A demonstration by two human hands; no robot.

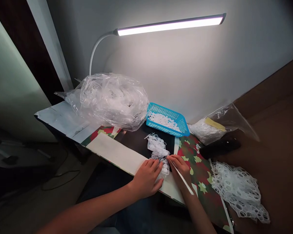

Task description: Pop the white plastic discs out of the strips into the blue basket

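Observation:
My left hand (pixel 147 177) lies on a sheet of white round plastic pieces (pixel 165 167) near the table's front edge, its fingers spread and steadying the sheet. In a closed pinch, my right hand (pixel 179 164) holds a slim white stick-like tool (pixel 183 177). Its tip meets the pieces beside my left fingertips; what the tip is exactly, I cannot make out. More sheets of the same pieces (pixel 157 144) stretch away from my hands over a dark mat (pixel 134 141).
Behind the sheets, a blue basket (pixel 150 123) holds many small white pieces. A big clear plastic bag (pixel 112 97) sits to the left, a smaller bag (pixel 205 131) to the right. Perforated white sheets (pixel 236 188) are piled at right. A lit lamp (pixel 171 26) hangs overhead.

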